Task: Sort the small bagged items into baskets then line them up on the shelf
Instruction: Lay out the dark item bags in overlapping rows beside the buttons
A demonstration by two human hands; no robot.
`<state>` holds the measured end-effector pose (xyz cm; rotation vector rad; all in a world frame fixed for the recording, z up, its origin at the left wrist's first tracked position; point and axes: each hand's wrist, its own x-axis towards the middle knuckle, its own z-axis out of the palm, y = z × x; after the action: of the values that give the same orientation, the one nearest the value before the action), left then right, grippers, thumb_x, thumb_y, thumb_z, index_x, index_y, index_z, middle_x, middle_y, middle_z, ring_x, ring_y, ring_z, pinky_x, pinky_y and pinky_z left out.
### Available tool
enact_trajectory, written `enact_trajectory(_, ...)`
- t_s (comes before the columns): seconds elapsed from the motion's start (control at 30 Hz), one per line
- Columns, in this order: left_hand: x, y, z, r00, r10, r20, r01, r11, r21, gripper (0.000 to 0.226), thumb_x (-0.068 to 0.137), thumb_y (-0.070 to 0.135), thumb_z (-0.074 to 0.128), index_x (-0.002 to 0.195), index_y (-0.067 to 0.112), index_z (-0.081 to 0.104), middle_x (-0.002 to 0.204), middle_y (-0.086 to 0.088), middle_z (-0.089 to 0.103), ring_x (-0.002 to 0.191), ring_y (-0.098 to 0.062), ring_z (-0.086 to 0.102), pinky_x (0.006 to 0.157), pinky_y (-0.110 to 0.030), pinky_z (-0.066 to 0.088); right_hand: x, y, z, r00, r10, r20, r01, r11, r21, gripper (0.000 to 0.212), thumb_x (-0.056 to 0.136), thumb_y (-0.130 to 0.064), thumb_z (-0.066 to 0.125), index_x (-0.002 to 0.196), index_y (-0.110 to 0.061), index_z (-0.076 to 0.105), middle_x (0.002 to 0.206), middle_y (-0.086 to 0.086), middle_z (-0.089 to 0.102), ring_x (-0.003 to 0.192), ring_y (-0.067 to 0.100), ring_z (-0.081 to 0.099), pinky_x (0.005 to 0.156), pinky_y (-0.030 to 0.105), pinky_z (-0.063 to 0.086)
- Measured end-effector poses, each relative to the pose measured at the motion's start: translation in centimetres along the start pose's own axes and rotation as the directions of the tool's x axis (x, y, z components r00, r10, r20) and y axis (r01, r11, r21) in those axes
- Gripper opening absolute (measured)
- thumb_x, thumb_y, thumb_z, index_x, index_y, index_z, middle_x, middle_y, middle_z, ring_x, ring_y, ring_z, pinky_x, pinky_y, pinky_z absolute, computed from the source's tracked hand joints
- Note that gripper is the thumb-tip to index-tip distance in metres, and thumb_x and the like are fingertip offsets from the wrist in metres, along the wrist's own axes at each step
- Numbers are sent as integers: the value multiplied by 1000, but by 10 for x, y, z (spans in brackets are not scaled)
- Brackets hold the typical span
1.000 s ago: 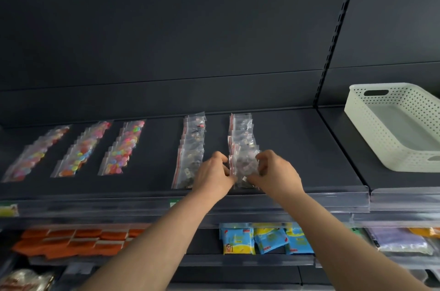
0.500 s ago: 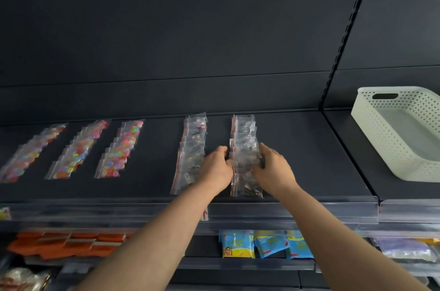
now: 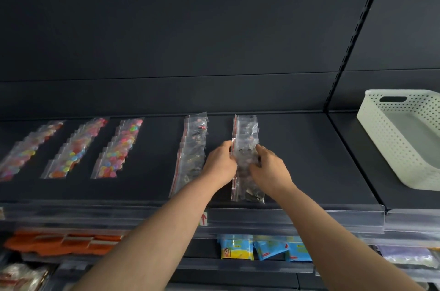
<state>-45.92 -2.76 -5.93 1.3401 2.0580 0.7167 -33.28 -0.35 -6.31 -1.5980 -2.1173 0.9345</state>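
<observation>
Bag row (image 3: 247, 192) lies on shelf (image 3: 309, 160); long axis runs from front edge to back wall. Left hand (image 3: 222, 164) at row's left edge, right hand (image 3: 269, 168) at right edge, both mid-length and equally near. Curled fingers pinch one bag (image 3: 245, 155) from opposite sides. Judged next move: slide bag along row axis, edges square. Basket (image 3: 385, 138) well apart, to right.

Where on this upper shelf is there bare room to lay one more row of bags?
Widest bare patch: the shelf between the right clear-bag row and the white basket. A narrower strip lies between the colourful bag rows and the left clear-bag row. Crowded: between the clear rows, where the left hand sits.
</observation>
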Motion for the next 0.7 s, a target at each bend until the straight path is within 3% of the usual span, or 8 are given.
enact_trajectory(0.1, 1, 1, -3, 1000, -7, 28, 6, 1000, 24, 55, 101, 11, 43, 152, 22, 25, 149, -5, 41, 128, -23, 47, 104, -35, 42, 4, 4, 0, 999, -23, -34, 22, 999, -23, 42, 86, -9, 43, 128, -9, 46, 137, 10, 48, 122, 31, 45, 94, 41, 43)
enact_trajectory(0.17, 4, 4, -4, 999, -8, 50, 6, 999, 32, 55, 102, 13, 42, 153, 24, 24, 153, -4, 36, 132, -25, 45, 108, -37, 39, 7, 4, 0, 1000, -19, -21, 19, 1000, 2, 47, 86, -12, 42, 133, -11, 43, 145, 9, 41, 128, 31, 40, 101, 44, 39)
enact_trajectory(0.27, 6, 6, -1, 997, -11, 71, 8, 999, 42, 52, 101, 13, 43, 150, 24, 31, 145, -5, 47, 118, -25, 56, 97, -37, 48, 13, -1, -4, 998, -3, 58, 3, 1000, 1, 54, 94, -16, 38, 147, -13, 29, 156, 3, 26, 141, 25, 27, 114, 41, 26)
enact_trajectory(0.37, 7, 6, 0, 999, -17, 45, 16, 1000, 25, 47, 101, 14, 43, 147, 20, 35, 138, -7, 52, 113, -25, 58, 92, -37, 50, 21, -1, -5, 998, -14, 55, 12, 1000, 28, 51, 97, -20, 37, 147, -14, 31, 152, 1, 34, 136, 22, 35, 108, 35, 33)
enact_trajectory(0.43, 11, 5, -2, 999, -29, 13, 29, 1000, 7, 49, 103, 18, 43, 150, 18, 30, 145, -8, 46, 124, -25, 52, 98, -36, 44, 26, 0, -5, 1000, -2, 11, 1, 999, 51, 49, 97, -21, 37, 145, -12, 34, 149, 5, 38, 134, 24, 38, 105, 35, 36)
enact_trajectory(0.53, 21, 4, -5, 1000, -27, -7, 27, 1000, 11, 51, 104, 23, 41, 152, 19, 26, 154, -6, 35, 138, -25, 36, 113, -41, 34, 34, 0, -7, 1000, 20, 10, -20, 998, 65, 54, 98, -24, 37, 150, -12, 25, 156, 5, 25, 143, 22, 24, 113, 35, 26)
enact_trajectory(0.7, 40, 6, -6, 999, 25, 33, -26, 999, 33, 48, 104, 22, 39, 151, 27, 30, 154, -3, 36, 139, -27, 34, 114, -44, 32, 51, 2, -7, 1000, 4, 22, -5, 1000, 12, 58, 98, -22, 35, 152, -12, 16, 160, 4, 12, 147, 16, 9, 118, 33, 12)
